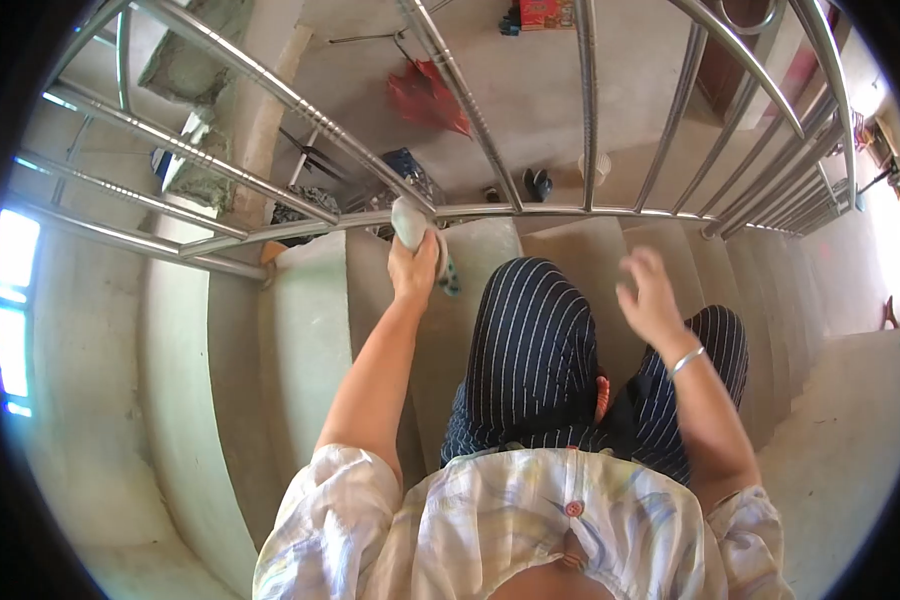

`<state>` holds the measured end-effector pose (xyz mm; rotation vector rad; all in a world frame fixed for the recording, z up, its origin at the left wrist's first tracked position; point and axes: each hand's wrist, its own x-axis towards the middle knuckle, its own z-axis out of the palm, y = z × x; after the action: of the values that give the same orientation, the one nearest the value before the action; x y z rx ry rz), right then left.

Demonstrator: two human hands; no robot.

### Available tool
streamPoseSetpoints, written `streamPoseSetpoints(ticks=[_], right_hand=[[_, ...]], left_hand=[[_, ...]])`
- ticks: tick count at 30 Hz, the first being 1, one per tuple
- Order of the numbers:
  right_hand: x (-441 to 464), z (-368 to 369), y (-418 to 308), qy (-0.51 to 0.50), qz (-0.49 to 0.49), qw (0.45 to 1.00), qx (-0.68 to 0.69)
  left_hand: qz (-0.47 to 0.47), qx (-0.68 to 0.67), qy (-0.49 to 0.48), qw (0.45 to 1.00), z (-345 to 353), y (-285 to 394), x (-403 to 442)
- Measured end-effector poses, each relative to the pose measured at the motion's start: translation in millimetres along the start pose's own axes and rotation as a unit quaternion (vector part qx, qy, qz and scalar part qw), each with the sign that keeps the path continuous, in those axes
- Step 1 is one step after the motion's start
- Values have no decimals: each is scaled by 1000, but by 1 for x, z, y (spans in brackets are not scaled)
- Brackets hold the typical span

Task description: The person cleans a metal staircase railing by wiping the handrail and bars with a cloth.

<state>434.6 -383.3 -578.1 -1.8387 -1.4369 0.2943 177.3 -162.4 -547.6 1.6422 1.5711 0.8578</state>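
My left hand [413, 268] is closed round a pale cloth [408, 222] and holds it against the lower rail of the metal railing [485, 210]. A patterned end of the cloth hangs down on the right side of that hand. My right hand [652, 300], with a silver bangle at its wrist, is raised over my right knee, in front of the steps. Its fingers are apart and somewhat blurred, with nothing held in them.
Concrete steps [305, 310] run across beneath me, left to right. Metal bars rise beyond my knees. Through them show a red object [428, 97], dark shoes [537, 184] and a white basket [595, 167] on the floor below. A wall stands at the left.
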Motion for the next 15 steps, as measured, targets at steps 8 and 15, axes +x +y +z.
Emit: streamPoseSetpoints(ticks=[8, 15], right_hand=[[-22, 4, 21, -193, 177, 956, 135], [-46, -17, 16, -290, 153, 943, 58]], left_hand=[[-224, -606, -111, 756, 0, -58, 40], [-368, -603, -125, 697, 103, 1, 33]])
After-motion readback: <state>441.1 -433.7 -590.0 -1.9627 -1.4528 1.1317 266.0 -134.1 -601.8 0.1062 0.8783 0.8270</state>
